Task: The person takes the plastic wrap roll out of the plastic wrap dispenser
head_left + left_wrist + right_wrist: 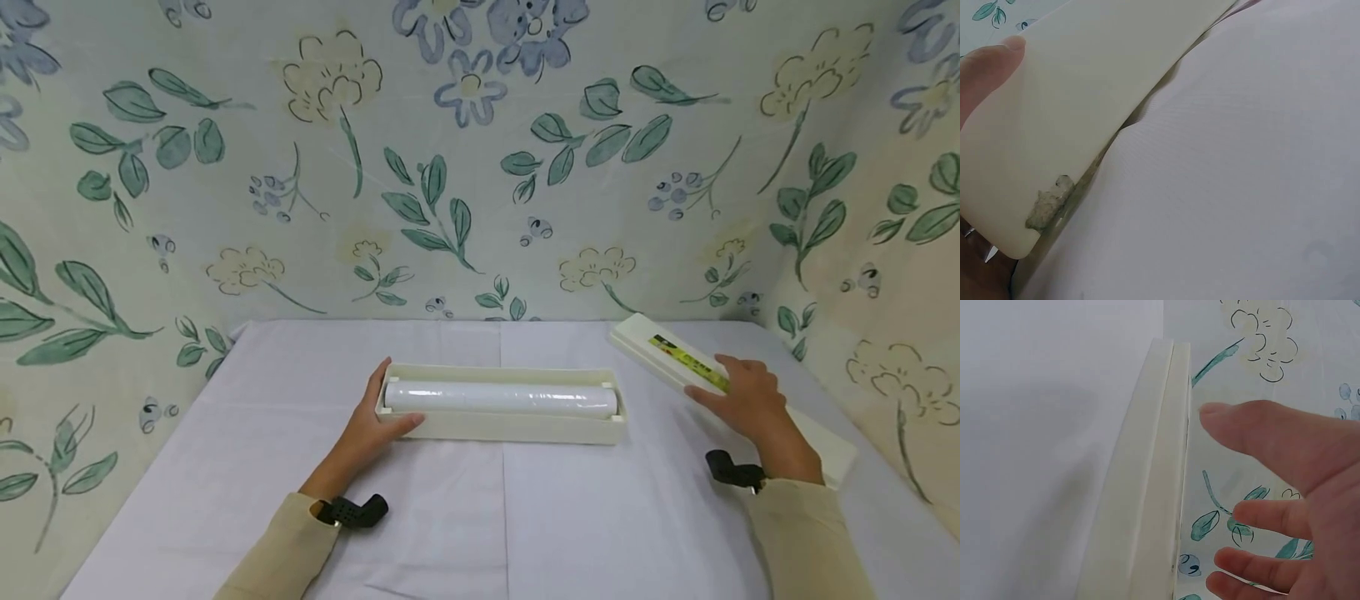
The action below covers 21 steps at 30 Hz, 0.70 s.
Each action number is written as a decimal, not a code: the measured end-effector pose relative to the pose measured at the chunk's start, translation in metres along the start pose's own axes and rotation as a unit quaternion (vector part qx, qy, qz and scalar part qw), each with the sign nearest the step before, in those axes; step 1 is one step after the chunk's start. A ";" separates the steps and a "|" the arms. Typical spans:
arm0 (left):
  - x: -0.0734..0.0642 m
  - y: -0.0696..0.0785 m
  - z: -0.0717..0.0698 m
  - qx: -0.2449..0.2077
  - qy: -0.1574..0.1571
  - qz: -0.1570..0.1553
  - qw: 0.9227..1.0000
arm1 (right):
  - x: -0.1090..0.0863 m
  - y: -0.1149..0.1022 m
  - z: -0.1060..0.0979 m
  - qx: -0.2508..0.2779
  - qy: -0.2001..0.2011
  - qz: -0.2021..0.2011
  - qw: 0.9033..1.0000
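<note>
Long cream box [501,427], white roll [501,397] inside, toward the far edge of the table [450,500], clamped at one end by the left hand [375,429], cream lid [667,365] aslant near the right edge, under a right hand [750,400] with fingers apart.

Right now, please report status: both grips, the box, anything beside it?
Left grip holds box; right grip open by lid; box uncovered, roll inside; lid to its right.

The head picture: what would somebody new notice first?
Probably the shiny white roll, lying in the long cream box at the centre, with the left hand gripping the box's left end. Next, the lid with its yellow-green label, slanting under the right hand. Blue flowers top the backdrop behind.
</note>
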<state>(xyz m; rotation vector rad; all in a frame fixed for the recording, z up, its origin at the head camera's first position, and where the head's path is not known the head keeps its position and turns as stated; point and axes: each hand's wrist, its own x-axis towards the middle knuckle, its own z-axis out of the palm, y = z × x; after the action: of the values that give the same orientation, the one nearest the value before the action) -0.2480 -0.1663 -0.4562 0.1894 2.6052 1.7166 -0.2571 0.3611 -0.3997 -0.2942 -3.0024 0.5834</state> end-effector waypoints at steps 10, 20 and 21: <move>-0.002 0.004 -0.001 0.007 0.002 0.000 1.000 | -0.004 -0.011 -0.006 0.009 0.009 -0.035 0.999; -0.001 -0.001 0.000 0.001 0.002 0.001 1.000 | -0.009 -0.027 -0.012 0.027 0.015 -0.074 0.997; -0.001 -0.001 0.000 0.001 0.003 0.002 1.000 | -0.009 -0.030 -0.013 0.028 0.016 -0.081 0.996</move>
<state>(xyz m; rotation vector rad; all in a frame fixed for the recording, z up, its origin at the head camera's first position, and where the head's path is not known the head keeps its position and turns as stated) -0.2473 -0.1670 -0.4570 0.1887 2.6131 1.7177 -0.2516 0.3371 -0.3767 -0.0542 -2.9369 0.6395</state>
